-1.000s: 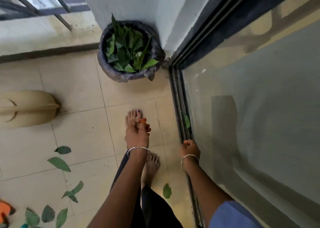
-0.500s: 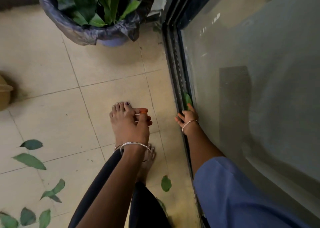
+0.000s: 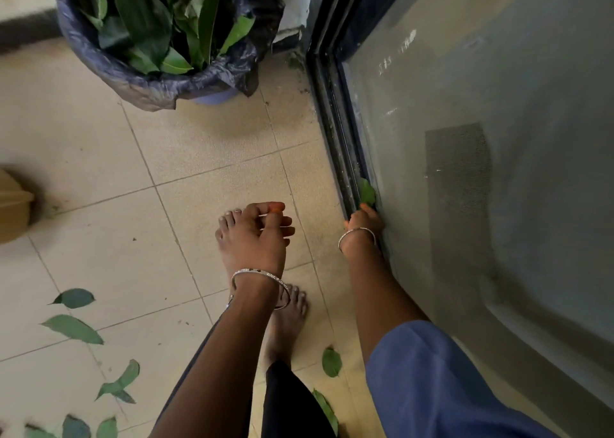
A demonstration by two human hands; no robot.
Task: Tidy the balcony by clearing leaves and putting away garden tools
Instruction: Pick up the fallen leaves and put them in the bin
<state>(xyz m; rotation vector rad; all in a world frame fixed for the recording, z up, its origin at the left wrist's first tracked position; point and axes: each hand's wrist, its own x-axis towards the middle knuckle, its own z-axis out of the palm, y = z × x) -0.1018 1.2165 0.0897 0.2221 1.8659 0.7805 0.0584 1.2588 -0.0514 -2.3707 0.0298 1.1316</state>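
The right hand point(image 3: 363, 221) reaches down into the sliding-door track point(image 3: 335, 121), its fingertips against the near edge of a green leaf point(image 3: 367, 191) lying just beyond them in the groove. Whether they pinch it cannot be told. The left hand point(image 3: 262, 235) hangs beside it, fingers loosely curled, holding nothing. Ahead of the left hand stands a bag-lined bin point(image 3: 133, 85) full of leaves. Behind and to its left, loose leaves point(image 3: 74, 328) lie on the tiles.

A floor point(image 3: 99, 171) of beige tiles is seen, on which a bin point(image 3: 139, 82) lined with a dark bag is stood at the far end, near the door track point(image 3: 335, 131). Green leaves point(image 3: 74, 328) are scattered at the near left, and two more leaves point(image 3: 331, 362) are found beside a bare foot point(image 3: 285, 324). A single leaf point(image 3: 367, 192) is lodged in the track, and a tan object point(image 3: 13, 205) is cut off at the left edge
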